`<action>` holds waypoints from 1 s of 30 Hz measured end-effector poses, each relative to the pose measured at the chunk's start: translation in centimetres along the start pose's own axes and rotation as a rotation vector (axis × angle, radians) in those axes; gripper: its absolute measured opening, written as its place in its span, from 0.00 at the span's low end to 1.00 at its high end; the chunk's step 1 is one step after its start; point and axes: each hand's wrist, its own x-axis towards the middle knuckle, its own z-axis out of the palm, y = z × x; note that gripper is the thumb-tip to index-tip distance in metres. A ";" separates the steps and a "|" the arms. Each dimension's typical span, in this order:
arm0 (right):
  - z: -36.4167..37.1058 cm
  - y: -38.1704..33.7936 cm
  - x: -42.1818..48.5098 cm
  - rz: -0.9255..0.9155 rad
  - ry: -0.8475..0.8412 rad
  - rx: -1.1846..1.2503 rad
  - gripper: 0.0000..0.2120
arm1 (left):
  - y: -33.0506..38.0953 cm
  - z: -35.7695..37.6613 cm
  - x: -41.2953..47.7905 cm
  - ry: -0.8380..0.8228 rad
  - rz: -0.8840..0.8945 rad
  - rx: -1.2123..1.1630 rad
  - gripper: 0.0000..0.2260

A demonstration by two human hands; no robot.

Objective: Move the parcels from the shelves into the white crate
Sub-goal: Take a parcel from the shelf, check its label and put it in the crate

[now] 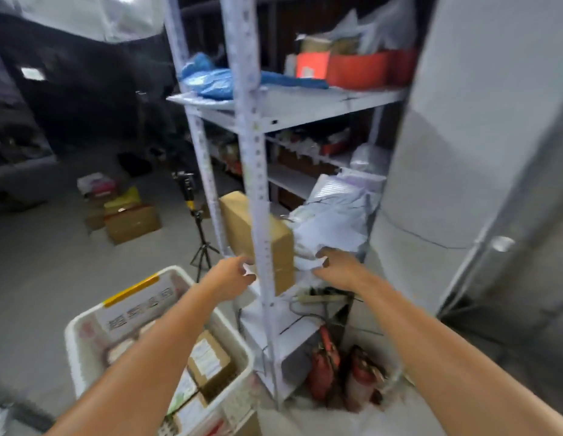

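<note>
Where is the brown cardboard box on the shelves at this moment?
In the head view the brown cardboard box stands low in the shelf unit, partly behind the front post, directly left of the white plastic parcels.

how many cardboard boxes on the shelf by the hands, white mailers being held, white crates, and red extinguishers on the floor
cardboard box: 1
white mailer, held: 1
white crate: 1
red extinguishers: 2
total: 5

Grey concrete floor (37, 278) runs back to a dark wall (85, 89) with one small bright patch (33, 73), perhaps a window; a tall pale cabinet (462, 152) stands at right.
</note>
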 end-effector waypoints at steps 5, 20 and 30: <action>-6.4 9.5 -4.7 0.215 0.131 -0.005 0.21 | 12.0 3.3 2.6 -0.062 0.237 -0.002 0.23; -15.9 23.4 -26.1 0.933 0.579 0.077 0.24 | 39.6 11.6 6.5 -0.310 0.962 0.103 0.19; -15.2 24.2 -38.9 1.273 0.737 0.106 0.22 | 50.2 18.2 -0.5 -0.427 1.278 0.145 0.18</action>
